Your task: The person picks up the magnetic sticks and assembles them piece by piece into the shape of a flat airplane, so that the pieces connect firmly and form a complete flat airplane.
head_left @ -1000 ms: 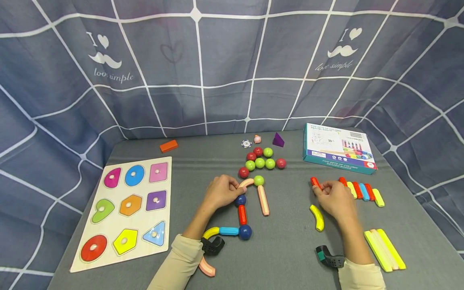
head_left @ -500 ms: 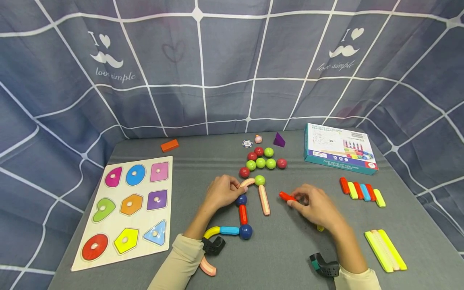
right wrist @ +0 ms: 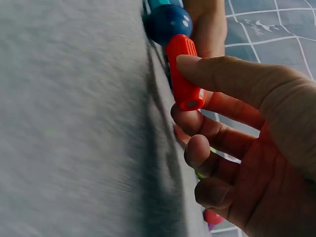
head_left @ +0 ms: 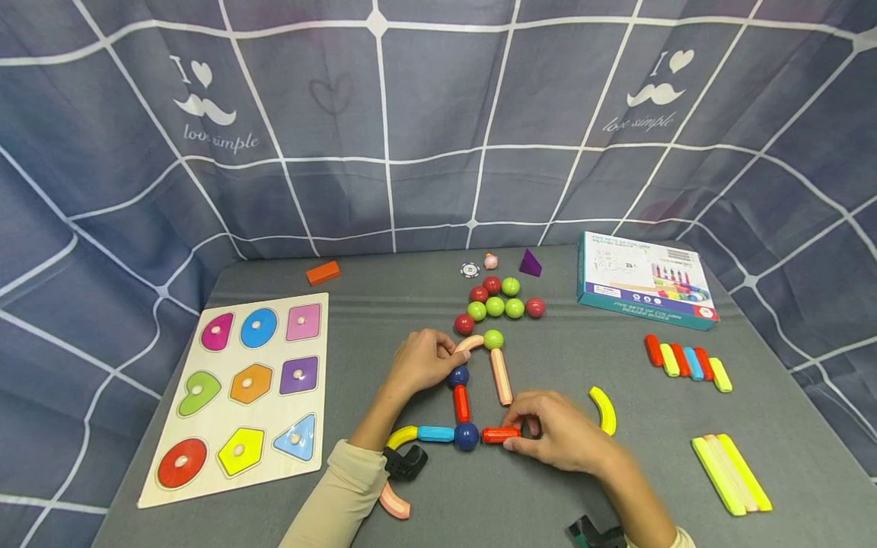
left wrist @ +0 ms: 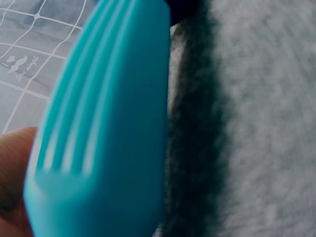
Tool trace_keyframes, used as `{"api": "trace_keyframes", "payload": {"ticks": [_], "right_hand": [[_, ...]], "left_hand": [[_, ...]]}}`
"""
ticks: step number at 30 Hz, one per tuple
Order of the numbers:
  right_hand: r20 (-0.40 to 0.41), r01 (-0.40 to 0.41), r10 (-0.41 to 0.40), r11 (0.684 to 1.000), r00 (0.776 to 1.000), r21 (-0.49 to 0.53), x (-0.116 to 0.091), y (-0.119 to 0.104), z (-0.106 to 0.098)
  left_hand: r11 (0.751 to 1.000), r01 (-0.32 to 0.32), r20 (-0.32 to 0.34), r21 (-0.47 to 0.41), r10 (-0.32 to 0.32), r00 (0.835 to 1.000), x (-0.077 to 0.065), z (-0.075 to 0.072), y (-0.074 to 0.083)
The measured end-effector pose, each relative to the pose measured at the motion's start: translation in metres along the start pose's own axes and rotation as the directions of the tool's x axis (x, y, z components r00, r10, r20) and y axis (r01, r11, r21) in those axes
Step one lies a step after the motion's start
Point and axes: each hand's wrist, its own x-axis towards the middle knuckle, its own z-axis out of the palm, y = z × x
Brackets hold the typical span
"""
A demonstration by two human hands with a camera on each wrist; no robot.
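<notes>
My left hand [head_left: 423,359] pinches a curved pink building rod [head_left: 471,342] that ends at a green ball [head_left: 493,339]. Between finger and thumb, my right hand [head_left: 558,430] holds a short red building rod [head_left: 499,434], level and just right of a dark blue ball [head_left: 467,436]. In the right wrist view the held rod's far end overlaps the blue ball [right wrist: 170,24]. From that ball a second red rod [head_left: 462,403] runs up to another blue ball [head_left: 458,376], and a light blue rod [head_left: 435,434] leads left to a yellow curved one. A straight pink rod [head_left: 502,377] hangs from the green ball.
Red and green balls [head_left: 495,307] cluster behind the chain. A shape puzzle board [head_left: 267,457] lies left. To the right are a curved yellow rod [head_left: 604,410], a row of short rods [head_left: 696,364], long rods [head_left: 731,473] and a toy box [head_left: 647,280].
My right hand has carried the red rod from beside the short rods on the right, leftward and nearer, to the blue ball. My left hand stays on the curved pink rod.
</notes>
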Motion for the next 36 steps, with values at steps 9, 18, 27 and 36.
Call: {"api": "trace_keyframes", "payload": {"ticks": [9, 18, 27, 36], "right_hand": [[-0.001, 0.001, -0.001, 0.999, 1.0, 0.049, 0.001, 0.0, 0.012], [0.009, 0.004, -0.004, 0.998, 1.0, 0.056, 0.001, -0.001, 0.013], [-0.058, 0.044, -0.038, 0.994, 0.998, 0.102, 0.012, 0.002, 0.0], [-0.43, -0.215, 0.121, 0.96, 0.895, -0.178, 0.056, 0.048, -0.054]], "left_hand": [[1.0, 0.008, -0.005, -0.016, -0.008, 1.0, -0.001, 0.0, -0.003], [1.0, 0.004, -0.005, -0.01, -0.004, 1.0, -0.003, 0.0, -0.002], [1.0, -0.005, 0.003, -0.007, 0.005, 1.0, -0.002, 0.0, 0.0], [1.0, 0.0, 0.006, -0.001, 0.0, 1.0, -0.001, 0.001, 0.001]]}}
